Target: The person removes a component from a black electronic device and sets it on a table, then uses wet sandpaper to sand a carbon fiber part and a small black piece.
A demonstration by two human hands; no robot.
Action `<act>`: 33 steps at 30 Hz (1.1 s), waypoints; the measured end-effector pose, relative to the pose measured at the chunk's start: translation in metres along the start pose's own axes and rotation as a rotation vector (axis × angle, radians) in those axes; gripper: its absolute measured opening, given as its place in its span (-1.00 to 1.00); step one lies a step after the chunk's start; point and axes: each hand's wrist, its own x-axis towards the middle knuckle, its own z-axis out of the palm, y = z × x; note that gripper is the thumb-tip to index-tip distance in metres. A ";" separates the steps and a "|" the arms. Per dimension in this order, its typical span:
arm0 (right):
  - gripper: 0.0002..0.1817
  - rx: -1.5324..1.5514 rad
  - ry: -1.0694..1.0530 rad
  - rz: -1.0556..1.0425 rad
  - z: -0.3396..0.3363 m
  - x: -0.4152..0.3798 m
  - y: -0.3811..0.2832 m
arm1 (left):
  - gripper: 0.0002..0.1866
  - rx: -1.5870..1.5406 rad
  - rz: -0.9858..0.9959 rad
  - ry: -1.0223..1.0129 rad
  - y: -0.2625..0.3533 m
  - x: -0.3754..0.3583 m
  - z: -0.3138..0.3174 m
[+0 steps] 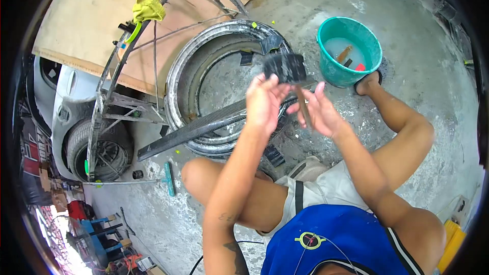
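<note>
A dark, wet-looking sheet (285, 67) is pinched at its lower edge by my left hand (264, 103), raised over the tire. My right hand (318, 112) is beside it, fingers partly curled round a thin brown strip (303, 107). Below both hands a long black textured piece (198, 128) lies across the big tire (178, 71). Another dark piece (270, 44) rests on the tire's upper right rim, and a small dark square (246, 58) lies inside the ring.
A teal bucket (351, 77) of cloudy water with items in it stands at the right by my foot. A metal frame (119, 66) holds a yellow cloth (148, 6). A teal squeegee (169, 179) lies on the floor. A car wheel (102, 153) is at the left.
</note>
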 end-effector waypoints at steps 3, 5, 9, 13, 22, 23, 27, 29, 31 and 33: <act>-0.24 0.148 -0.020 0.089 -0.022 0.018 0.019 | -0.85 0.096 -0.196 0.047 -0.036 0.001 -0.008; -0.25 0.174 0.171 0.136 -0.022 0.018 0.017 | -0.86 0.204 -0.180 0.044 -0.045 0.004 -0.006; -0.30 0.223 0.332 -0.008 -0.052 0.012 0.009 | -0.82 0.777 -0.054 0.110 -0.041 0.043 -0.023; -0.34 0.331 0.416 -0.070 -0.059 0.010 -0.007 | -0.42 1.169 0.123 0.394 -0.047 0.120 -0.021; -0.39 0.449 0.378 -0.111 -0.068 0.013 -0.007 | -0.61 0.922 0.247 0.120 -0.059 0.165 0.026; -0.40 0.423 0.366 -0.113 -0.068 0.015 -0.007 | -0.41 0.965 0.240 0.159 -0.057 0.155 0.058; -0.36 0.433 0.357 -0.170 -0.061 0.013 -0.017 | -0.10 0.863 0.185 0.040 -0.047 0.138 0.110; -0.37 0.393 0.312 -0.184 -0.059 0.007 -0.024 | -0.14 0.862 0.182 -0.003 -0.042 0.129 0.108; -0.42 0.357 0.243 -0.222 -0.057 0.001 -0.030 | -0.38 0.972 0.098 -0.268 -0.037 0.110 0.098; -0.44 0.341 0.224 -0.219 -0.052 -0.004 -0.036 | -0.50 0.995 0.047 -0.290 -0.032 0.089 0.085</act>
